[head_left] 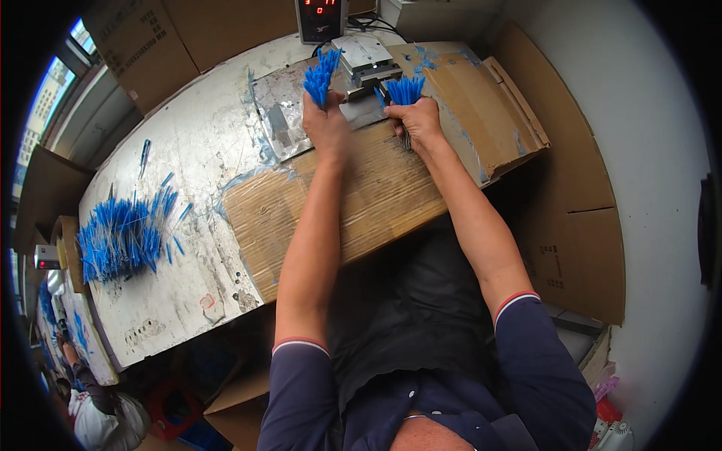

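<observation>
My left hand (pixel 325 129) is closed round the lower part of a bundle of thin rods with blue ends (pixel 322 75); the blue ends point up and away from me. To its right, my right hand (pixel 418 120) grips a second bundle of blue-ended thin rods (pixel 406 90), whose thin grey tails stick out below the fist. Just beyond and between both hands sits a metal fixture (pixel 367 64) with a block-shaped head. A large loose pile of the same blue-ended rods (pixel 120 237) lies at the left of the worktable. My left hand is slightly blurred.
Flattened cardboard (pixel 338 199) covers the worktable's (pixel 195 255) near middle. A digital display box (pixel 322 21) with red digits stands at the back, cables beside it. A pen-like tool (pixel 144 158) lies at left. A cardboard box (pixel 489 113) is at right. Another person (pixel 101 413) sits lower left.
</observation>
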A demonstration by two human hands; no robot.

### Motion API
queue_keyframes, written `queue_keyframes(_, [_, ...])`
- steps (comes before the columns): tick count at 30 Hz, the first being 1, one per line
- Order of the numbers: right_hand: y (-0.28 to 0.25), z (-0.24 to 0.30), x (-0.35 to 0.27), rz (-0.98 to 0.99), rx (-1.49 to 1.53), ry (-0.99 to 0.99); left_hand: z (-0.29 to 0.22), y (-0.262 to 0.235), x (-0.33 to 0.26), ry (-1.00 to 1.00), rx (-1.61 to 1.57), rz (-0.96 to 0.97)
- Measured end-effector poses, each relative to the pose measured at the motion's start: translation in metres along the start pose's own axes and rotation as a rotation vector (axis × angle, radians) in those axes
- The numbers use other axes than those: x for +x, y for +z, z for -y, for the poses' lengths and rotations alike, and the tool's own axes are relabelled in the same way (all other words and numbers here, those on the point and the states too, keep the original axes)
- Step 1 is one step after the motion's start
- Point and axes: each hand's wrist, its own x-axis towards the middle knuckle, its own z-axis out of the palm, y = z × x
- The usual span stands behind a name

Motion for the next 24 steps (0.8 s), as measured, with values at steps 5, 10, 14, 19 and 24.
queue_keyframes(5, [0.004,-0.002,0.010,-0.028,-0.027,-0.009,0.003,0.001,0.000,-0.030,-0.051,-0.036])
queue_keyframes(10, [0.004,-0.002,0.015,-0.088,-0.072,-0.005,0.003,0.003,0.000,0.012,0.058,-0.090])
queue_keyframes(14, [0.002,0.000,0.010,-0.075,-0.039,0.051,0.003,0.005,-0.004,0.025,0.433,-0.051])
queue_keyframes(19, [-0.007,0.003,0.001,0.018,0.111,0.062,0.005,0.006,-0.009,0.163,0.568,0.152])
queue_keyframes(24, [-0.010,0.000,-0.005,-0.006,0.241,-0.039,0.005,0.008,-0.008,0.227,0.650,0.248])
